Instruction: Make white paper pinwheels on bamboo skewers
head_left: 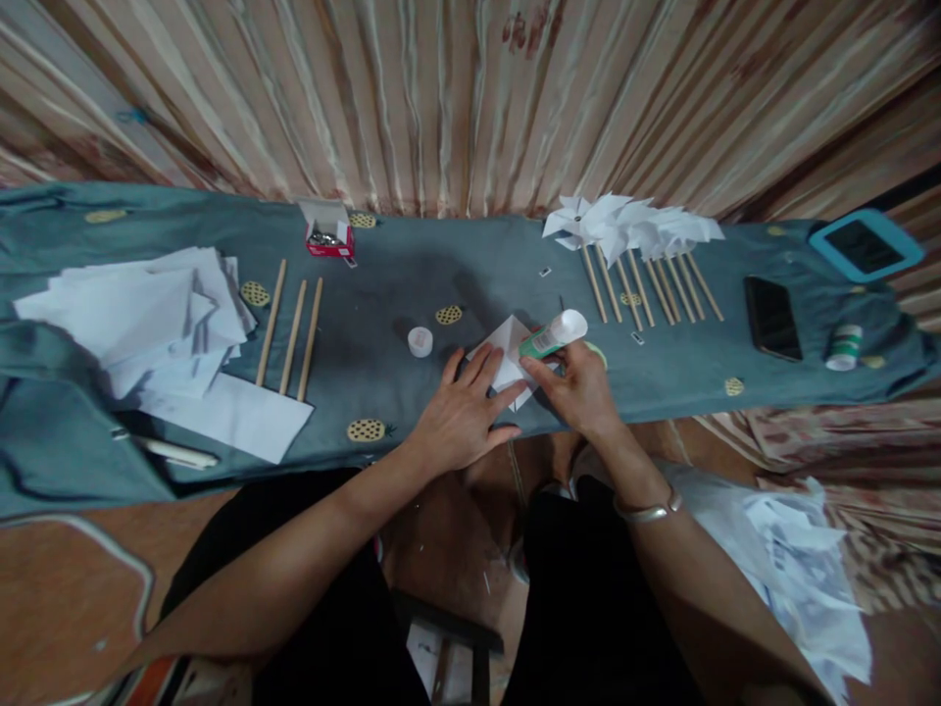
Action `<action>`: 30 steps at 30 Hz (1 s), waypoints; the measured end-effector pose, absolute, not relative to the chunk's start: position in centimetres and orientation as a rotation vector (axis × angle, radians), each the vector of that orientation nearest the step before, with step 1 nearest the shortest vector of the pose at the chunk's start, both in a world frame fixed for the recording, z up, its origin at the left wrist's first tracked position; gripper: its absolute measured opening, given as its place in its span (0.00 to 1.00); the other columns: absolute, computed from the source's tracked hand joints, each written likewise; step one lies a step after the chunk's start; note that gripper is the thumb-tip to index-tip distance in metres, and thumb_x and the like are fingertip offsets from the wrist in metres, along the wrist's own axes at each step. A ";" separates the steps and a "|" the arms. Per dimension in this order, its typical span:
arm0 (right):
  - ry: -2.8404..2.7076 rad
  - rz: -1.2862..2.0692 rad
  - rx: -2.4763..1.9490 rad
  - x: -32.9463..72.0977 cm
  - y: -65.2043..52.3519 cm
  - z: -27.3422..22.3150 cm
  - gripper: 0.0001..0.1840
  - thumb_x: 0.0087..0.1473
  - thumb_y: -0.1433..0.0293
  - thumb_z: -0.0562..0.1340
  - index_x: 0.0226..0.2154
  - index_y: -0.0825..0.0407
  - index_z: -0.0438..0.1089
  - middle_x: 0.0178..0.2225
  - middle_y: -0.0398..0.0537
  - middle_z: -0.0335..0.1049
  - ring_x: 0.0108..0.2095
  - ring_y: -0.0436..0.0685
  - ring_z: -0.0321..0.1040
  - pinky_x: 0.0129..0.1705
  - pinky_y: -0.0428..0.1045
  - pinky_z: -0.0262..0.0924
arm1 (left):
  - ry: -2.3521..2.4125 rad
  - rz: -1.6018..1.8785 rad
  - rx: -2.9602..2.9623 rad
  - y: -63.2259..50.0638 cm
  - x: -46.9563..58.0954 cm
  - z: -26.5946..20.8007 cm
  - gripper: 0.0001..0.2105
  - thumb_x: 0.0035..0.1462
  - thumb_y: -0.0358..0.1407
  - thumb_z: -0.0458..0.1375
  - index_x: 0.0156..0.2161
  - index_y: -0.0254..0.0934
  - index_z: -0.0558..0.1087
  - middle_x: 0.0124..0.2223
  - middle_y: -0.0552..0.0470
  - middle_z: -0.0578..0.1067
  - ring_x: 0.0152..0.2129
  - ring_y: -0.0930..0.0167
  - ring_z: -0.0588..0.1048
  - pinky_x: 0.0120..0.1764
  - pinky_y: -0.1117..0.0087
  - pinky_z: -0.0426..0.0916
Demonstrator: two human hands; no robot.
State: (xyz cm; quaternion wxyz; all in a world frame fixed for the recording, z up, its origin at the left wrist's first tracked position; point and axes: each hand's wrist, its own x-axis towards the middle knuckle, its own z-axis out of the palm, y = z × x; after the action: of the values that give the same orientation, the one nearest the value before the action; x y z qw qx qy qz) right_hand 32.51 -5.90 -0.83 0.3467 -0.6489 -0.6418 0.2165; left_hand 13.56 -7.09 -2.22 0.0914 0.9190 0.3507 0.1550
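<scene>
A small sheet of white paper lies near the front edge of the table. My left hand rests on its left side, fingers spread and pressing down. In my right hand is a green and white glue stick, tilted with its wide white end up and right; its lower end is over the paper, partly hidden by my fingers. A round white cap sits on the cloth left of the paper.
White paper pinwheels on wooden sticks line the back right. Farther right are a black phone, a blue-framed device and another green-white tube. Leftward lie three wooden sticks, a red box and stacked paper.
</scene>
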 end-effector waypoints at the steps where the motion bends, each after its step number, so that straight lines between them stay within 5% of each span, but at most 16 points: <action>1: -1.678 0.541 -1.694 32.5 -5.9 -0.9 0.16 0.49 0.57 0.64 0.36 0.52 0.69 0.34 0.53 0.77 0.35 0.63 0.74 0.40 0.58 0.67 | 1.042 0.460 2.727 -7.1 13.6 -2.2 0.27 0.57 0.49 0.57 0.59 0.41 0.65 0.65 0.34 0.59 0.63 0.51 0.56 0.60 0.43 0.48; 30: -1.899 0.378 -1.682 31.9 -5.6 -0.8 0.19 0.55 0.56 0.60 0.44 0.51 0.66 0.36 0.53 0.72 0.38 0.64 0.70 0.41 0.56 0.62 | 1.062 0.455 2.688 -7.2 13.7 -1.9 0.27 0.55 0.49 0.59 0.58 0.41 0.66 0.64 0.35 0.60 0.62 0.50 0.57 0.59 0.40 0.46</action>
State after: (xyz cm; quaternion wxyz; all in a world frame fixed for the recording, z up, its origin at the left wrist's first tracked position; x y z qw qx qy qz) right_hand 31.91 -5.61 -0.76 0.2842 -0.6288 -0.7098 0.1413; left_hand 13.73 -7.18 -1.86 0.1078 0.9134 0.3608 0.1546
